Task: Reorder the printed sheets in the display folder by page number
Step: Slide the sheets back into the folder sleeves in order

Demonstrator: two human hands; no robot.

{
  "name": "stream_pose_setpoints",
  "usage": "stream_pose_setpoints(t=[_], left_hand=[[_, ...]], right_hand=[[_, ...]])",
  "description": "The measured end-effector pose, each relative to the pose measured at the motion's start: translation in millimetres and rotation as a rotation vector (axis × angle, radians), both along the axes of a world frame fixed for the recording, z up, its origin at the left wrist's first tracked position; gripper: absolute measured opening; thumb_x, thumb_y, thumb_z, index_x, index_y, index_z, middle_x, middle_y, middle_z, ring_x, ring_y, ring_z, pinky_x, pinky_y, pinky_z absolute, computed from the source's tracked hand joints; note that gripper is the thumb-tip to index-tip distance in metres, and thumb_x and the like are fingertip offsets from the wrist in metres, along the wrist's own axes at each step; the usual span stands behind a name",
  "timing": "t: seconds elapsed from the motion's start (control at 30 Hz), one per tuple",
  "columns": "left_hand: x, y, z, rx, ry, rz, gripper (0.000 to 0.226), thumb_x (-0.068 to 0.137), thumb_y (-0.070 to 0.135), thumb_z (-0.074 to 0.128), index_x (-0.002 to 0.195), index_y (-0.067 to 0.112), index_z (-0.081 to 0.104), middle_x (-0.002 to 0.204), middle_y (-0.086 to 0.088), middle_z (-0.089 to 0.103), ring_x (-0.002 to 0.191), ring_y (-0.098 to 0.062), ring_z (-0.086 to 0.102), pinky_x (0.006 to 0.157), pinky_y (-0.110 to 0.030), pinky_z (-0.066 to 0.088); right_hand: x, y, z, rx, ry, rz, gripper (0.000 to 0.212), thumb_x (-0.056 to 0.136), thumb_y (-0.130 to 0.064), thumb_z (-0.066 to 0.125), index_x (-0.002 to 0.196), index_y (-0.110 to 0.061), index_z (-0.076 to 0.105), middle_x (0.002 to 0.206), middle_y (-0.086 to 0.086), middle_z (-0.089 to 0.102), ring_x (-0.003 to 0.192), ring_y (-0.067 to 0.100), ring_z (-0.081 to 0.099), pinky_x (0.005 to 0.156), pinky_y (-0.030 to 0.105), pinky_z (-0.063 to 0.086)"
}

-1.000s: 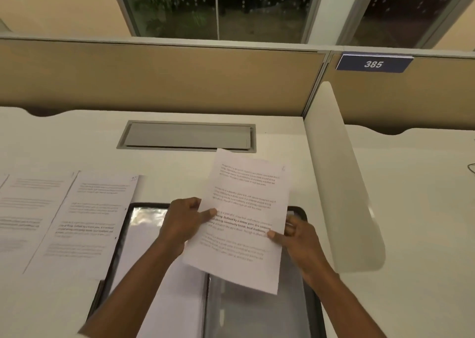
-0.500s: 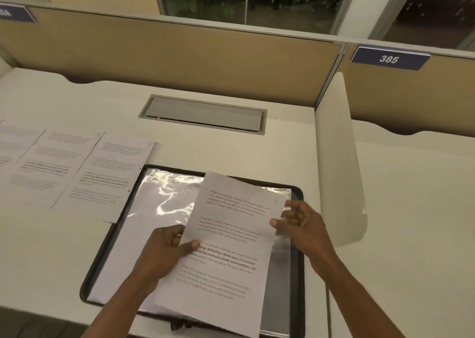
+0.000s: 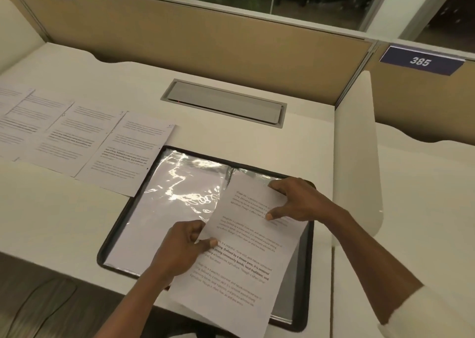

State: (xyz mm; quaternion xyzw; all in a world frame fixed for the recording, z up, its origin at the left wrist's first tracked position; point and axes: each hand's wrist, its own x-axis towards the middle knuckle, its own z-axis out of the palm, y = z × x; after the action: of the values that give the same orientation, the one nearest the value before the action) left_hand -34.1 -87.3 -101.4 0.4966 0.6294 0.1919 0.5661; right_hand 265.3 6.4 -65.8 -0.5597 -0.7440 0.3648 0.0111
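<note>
A black display folder (image 3: 120,224) lies open on the white desk, its shiny plastic sleeves (image 3: 180,191) facing up. A printed sheet (image 3: 244,265) lies tilted over the folder's right page. My left hand (image 3: 180,250) pinches the sheet's left edge between thumb and fingers. My right hand (image 3: 295,201) grips the sheet's upper right corner, thumb on the print and fingers over the top edge. Several other printed sheets (image 3: 77,137) lie side by side on the desk left of the folder.
A grey cable hatch (image 3: 223,104) is set into the desk behind the folder. A rounded white divider (image 3: 354,152) stands along the desk's right side, a tan partition (image 3: 205,42) at the back. The desk's front edge runs below the folder.
The sheet has come down lower and to the right, over the folder's right page. My right hand moved up to its top corner. The view swung left, showing more loose sheets.
</note>
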Motion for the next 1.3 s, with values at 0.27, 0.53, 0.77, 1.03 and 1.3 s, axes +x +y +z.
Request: stream_pose_setpoints(t=[0.27, 0.53, 0.77, 1.03, 1.3], left_hand=[[-2.8, 29.0, -8.3, 0.001, -0.038, 0.127, 0.021, 0.091, 0.031, 0.083, 0.092, 0.011, 0.075, 0.087, -0.002, 0.082, 0.08, -0.022, 0.08, 0.082, -0.052, 0.064], [33.0, 44.7, -24.6, 0.068, 0.011, 0.217, 0.01, 0.095, 0.009, 0.073, 0.086, 0.013, 0.074, 0.072, -0.001, 0.078, 0.065, -0.021, 0.077, 0.079, -0.048, 0.065], [127.3, 37.5, -60.0, 0.447, 0.538, -0.057, 0.017, 0.097, 0.043, 0.067, 0.093, 0.027, 0.068, 0.095, 0.009, 0.069, 0.097, -0.016, 0.063, 0.084, -0.038, 0.052], [228.8, 45.2, -87.9, 0.538, 0.841, -0.159, 0.055, 0.091, 0.06, 0.07, 0.119, 0.012, 0.068, 0.141, -0.011, 0.054, 0.13, -0.031, 0.049, 0.103, -0.046, 0.046], [261.6, 61.0, -83.2, 0.353, 0.974, -0.169, 0.082, 0.09, 0.075, 0.058, 0.139, 0.009, 0.055, 0.16, -0.019, 0.04, 0.146, -0.039, 0.037, 0.113, -0.059, 0.035]], right_hand=[[19.6, 31.0, 11.5, 0.076, -0.027, -0.149, 0.022, 0.083, -0.027, 0.087, 0.07, -0.028, 0.069, 0.073, -0.007, 0.071, 0.069, 0.006, 0.064, 0.061, 0.024, 0.046], [96.0, 110.3, 52.0, 0.149, -0.132, -0.218, 0.02, 0.083, -0.022, 0.089, 0.075, -0.018, 0.071, 0.072, 0.003, 0.07, 0.069, 0.022, 0.063, 0.068, 0.036, 0.05], [136.4, 182.7, 39.7, 0.198, -0.169, -0.207, 0.023, 0.081, -0.027, 0.091, 0.095, -0.012, 0.079, 0.092, 0.018, 0.075, 0.092, 0.039, 0.07, 0.08, 0.043, 0.057], [153.2, 239.1, 26.9, 0.167, -0.19, -0.158, 0.025, 0.082, -0.023, 0.09, 0.098, -0.008, 0.078, 0.096, 0.02, 0.076, 0.092, 0.041, 0.072, 0.081, 0.045, 0.057], [160.0, 277.5, 36.2, 0.16, -0.209, -0.096, 0.035, 0.085, -0.022, 0.088, 0.116, -0.01, 0.078, 0.099, 0.014, 0.076, 0.081, 0.03, 0.068, 0.074, 0.034, 0.053]])
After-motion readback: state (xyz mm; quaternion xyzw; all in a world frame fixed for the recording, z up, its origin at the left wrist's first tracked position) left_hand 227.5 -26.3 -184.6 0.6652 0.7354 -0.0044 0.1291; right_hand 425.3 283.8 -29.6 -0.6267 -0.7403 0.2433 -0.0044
